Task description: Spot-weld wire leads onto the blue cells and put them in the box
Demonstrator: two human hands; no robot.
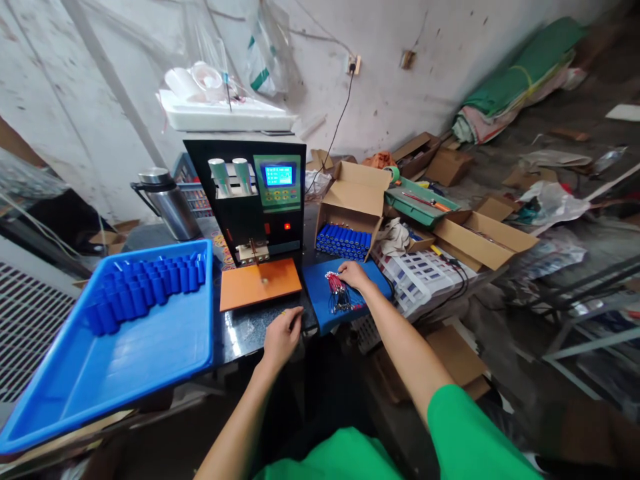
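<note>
My right hand (353, 275) reaches onto a blue mat (320, 293), its fingers pinched at the pale ends of a bunch of red and black wire leads (339, 293). My left hand (283, 337) is closed, thumb against curled fingers, near the front edge of the dark tabletop; anything inside it is too small to make out. In front of it stands a black spot welder (200, 170) with a lit blue screen (279, 175) and electrode arms above an orange plate (263, 287). Behind the mat, an open cardboard box (356, 185) holds many blue cylindrical battery cells (345, 240).
At left, a large blue tray (160, 347) holds rows of upright blue cells (145, 287). A steel thermos (170, 207) stands behind it. To my right are a white plastic basket (413, 283), a green tray (420, 207) and open cartons (485, 240). A power cord (345, 103) hangs from the wall.
</note>
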